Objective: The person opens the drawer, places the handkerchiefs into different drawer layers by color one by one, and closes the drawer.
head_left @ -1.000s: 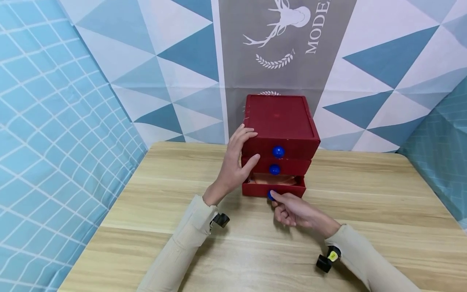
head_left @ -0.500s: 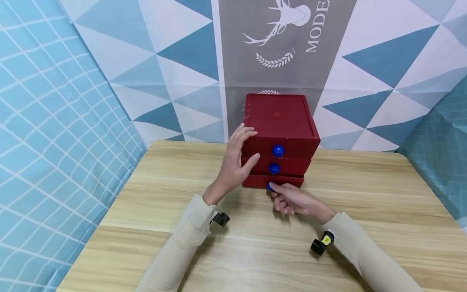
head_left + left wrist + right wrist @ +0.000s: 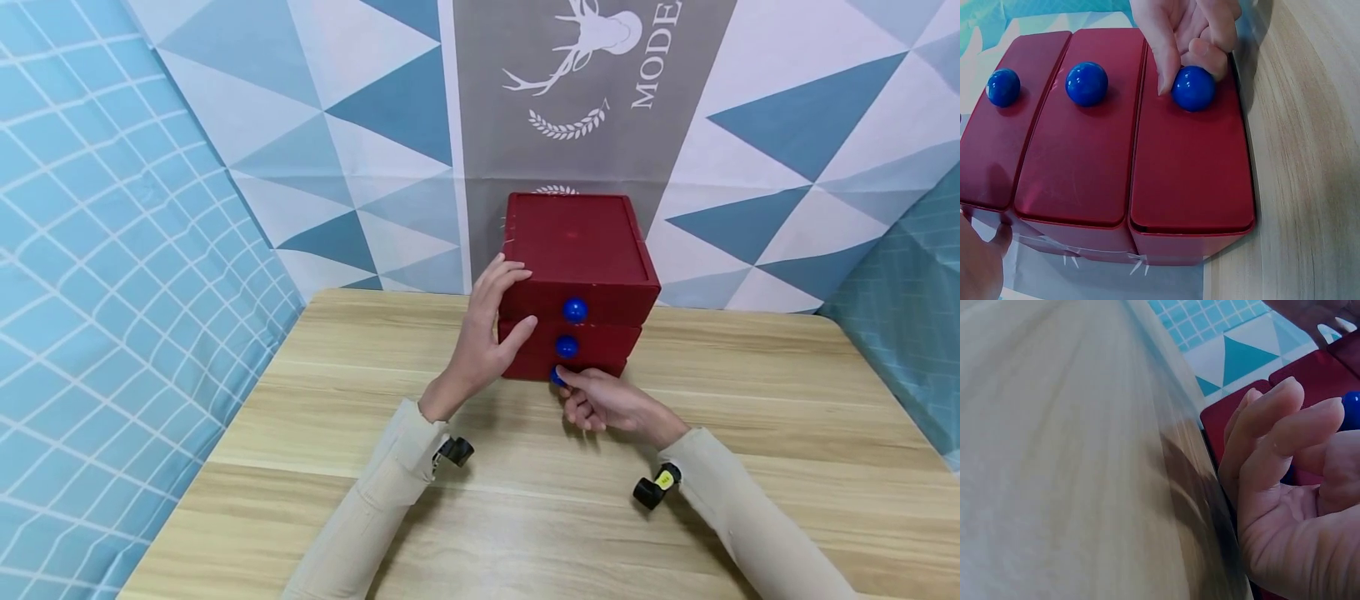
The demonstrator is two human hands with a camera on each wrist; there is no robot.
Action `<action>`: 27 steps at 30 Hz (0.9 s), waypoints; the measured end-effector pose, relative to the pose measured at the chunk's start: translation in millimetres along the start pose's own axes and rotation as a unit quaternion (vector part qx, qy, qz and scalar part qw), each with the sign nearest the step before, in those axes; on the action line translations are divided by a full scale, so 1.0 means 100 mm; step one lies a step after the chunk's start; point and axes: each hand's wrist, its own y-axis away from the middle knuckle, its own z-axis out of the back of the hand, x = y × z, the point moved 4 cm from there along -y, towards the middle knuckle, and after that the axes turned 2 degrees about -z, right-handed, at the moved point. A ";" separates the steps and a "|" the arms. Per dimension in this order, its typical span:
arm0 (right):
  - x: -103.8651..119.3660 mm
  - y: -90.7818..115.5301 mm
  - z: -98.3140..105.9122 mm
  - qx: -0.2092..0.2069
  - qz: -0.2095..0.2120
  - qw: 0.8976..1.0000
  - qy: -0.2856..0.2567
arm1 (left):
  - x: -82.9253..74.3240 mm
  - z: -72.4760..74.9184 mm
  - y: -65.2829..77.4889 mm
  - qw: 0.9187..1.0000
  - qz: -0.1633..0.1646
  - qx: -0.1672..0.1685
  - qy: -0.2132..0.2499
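A red three-drawer cabinet [image 3: 573, 237] stands on the table with a round blue knob on each drawer front. My right hand [image 3: 607, 400] pinches the bottom drawer's knob [image 3: 1194, 89] between thumb and index finger, the other fingers curled below it. That bottom drawer [image 3: 1194, 162] sits flush with the two above it. My left hand [image 3: 483, 325] rests against the cabinet's left side, fingers fairly straight near the top edge and thumb at the front. The middle knob [image 3: 567, 347] and top knob [image 3: 575, 311] are untouched.
The wood-grain table [image 3: 480, 517] extends in front of the cabinet and to both sides. Behind the cabinet hangs a patterned cloth [image 3: 390, 150] with triangles and a deer print. A blue checked cloth [image 3: 97, 275] borders the left side.
The bottom drawer, partly out and showing something pale inside a second ago, has slid back into the cabinet. My right hand moved forward with its knob; my left hand stayed in place.
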 end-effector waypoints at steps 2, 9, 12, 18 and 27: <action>0.01 -0.02 0.02 -0.013 0.002 1.000 0.008 | 0.06 -0.01 0.01 1.000 0.001 0.001 -0.003; 0.00 -0.02 0.02 -0.040 0.014 0.998 0.037 | 0.33 -0.05 0.10 1.000 0.007 0.007 -0.023; -0.02 -0.01 -0.03 -0.057 0.030 0.998 0.026 | 0.35 -0.04 0.10 0.999 0.004 0.022 -0.035; 0.00 0.08 -0.13 -0.119 0.060 0.988 0.081 | 0.35 0.02 0.09 0.995 -0.008 0.055 -0.086; -0.09 0.78 -0.11 -0.218 0.139 0.920 0.294 | 0.28 0.23 0.51 0.956 -0.020 0.137 -0.259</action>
